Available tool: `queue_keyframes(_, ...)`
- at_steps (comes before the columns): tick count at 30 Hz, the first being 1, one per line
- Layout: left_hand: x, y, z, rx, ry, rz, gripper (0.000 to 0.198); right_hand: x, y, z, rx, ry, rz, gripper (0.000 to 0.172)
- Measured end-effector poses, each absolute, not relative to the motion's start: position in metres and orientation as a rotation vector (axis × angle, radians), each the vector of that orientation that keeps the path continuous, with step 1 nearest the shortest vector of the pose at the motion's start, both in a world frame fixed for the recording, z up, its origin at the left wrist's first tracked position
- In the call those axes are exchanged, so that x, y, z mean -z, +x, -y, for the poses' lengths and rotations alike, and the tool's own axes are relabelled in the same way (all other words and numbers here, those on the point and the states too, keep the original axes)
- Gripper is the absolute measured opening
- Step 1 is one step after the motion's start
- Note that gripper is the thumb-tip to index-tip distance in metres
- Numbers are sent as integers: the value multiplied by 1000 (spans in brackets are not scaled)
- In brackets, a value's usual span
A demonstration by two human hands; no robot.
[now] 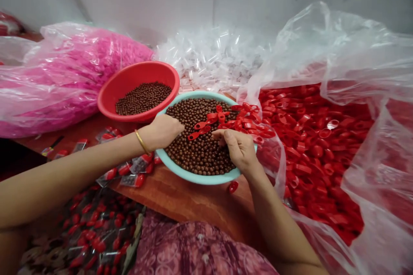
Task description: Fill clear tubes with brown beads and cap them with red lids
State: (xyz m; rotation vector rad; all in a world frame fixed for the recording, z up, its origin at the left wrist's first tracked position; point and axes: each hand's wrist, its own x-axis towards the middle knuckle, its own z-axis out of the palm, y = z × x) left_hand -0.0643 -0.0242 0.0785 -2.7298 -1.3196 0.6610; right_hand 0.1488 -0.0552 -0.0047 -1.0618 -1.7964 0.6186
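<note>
Ideally, the curled left hand (167, 131) and half-curled right hand (239, 146), contents unclear, should work low over the brown beads (206, 161).

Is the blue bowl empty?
No, the blue bowl holds plenty: brown balls spread right across it, with red pieces lying on top.

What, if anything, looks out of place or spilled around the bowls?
One red plastic piece lies alone on the table, just outside the turquoise bowl at its near right side. It looks stray, perhaps dropped, because it sits apart from the big red heap.
</note>
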Motion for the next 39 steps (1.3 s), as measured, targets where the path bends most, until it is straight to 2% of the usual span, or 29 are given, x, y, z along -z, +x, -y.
queue_keyframes(3, -57, -62, 31, -602, -2827, 1243, 28, 3, 144, 54, -501, -1049, 1913, 41)
queue_keyframes(6, -38, -56, 26, -451, -2925, 1258, 28, 0, 137, 49, -221, -1165, 2094, 31)
queue_keyframes(9, -23, -55, 19, -161, -3060, 1437, 28, -6, 128, 39, 132, -1421, 2319, 23)
queue_keyframes(13, -7, -59, 12, 342, -3278, 1776, 23, -12, 119, 25, 299, -1541, 2517, 19)
queue_keyframes(16, -2, -63, 10, 906, -3417, 2067, 13, -11, 119, 19, 310, -1436, 2447, 16)
queue_keyframes(19, -6, -64, 13, 1529, -3439, 2240, 16, -8, 126, 18, 221, -1267, 2207, 10)
queue_keyframes(21, -11, -63, 18, 1876, -3384, 2296, 20, -7, 132, 19, 59, -1194, 2048, 9)
queue_keyframes(24, -18, -62, 29, 2197, -3233, 2402, 31, -7, 135, 24, -262, -1205, 1903, 10)
queue_keyframes(27, -19, -60, 39, 2315, -3133, 2491, 39, -9, 133, 31, -487, -1215, 1846, 16)
queue_keyframes(30, -18, -60, 46, 2269, -3189, 2464, 40, -11, 128, 37, -521, -1181, 1862, 27)
queue_keyframes(35, -12, -59, 49, 1962, -3455, 2211, 35, -8, 120, 43, -209, -1133, 1992, 33)
queue_keyframes(39, -11, -57, 49, 1908, -3476, 2185, 25, -3, 116, 46, 101, -1058, 2121, 36)
